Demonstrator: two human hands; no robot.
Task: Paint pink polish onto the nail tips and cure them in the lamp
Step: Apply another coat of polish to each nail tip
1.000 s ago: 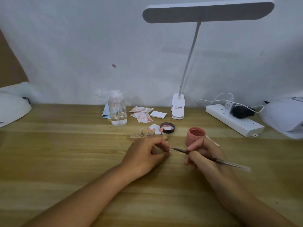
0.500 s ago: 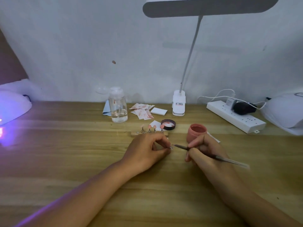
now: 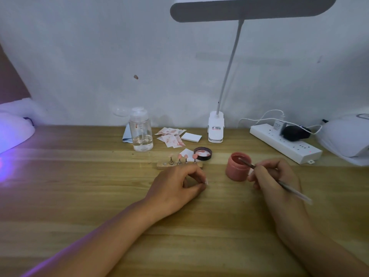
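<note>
My brush (image 3: 291, 189) has moved from the nail tip (image 3: 206, 183) into the jar (image 3: 236, 169), right hand (image 3: 277, 176) pinching it, left hand (image 3: 177, 186) pinching that nail tip; overloading risks drips.

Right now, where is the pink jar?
In the head view, the pink jar stands on the table right of centre, beside the right hand, whose brush tip is at its mouth.

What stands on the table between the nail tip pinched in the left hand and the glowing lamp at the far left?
Nothing visible. Bare table runs from the left hand and its nail tip to the lamp; the clear bottle and wooden holder stand farther back.
</note>
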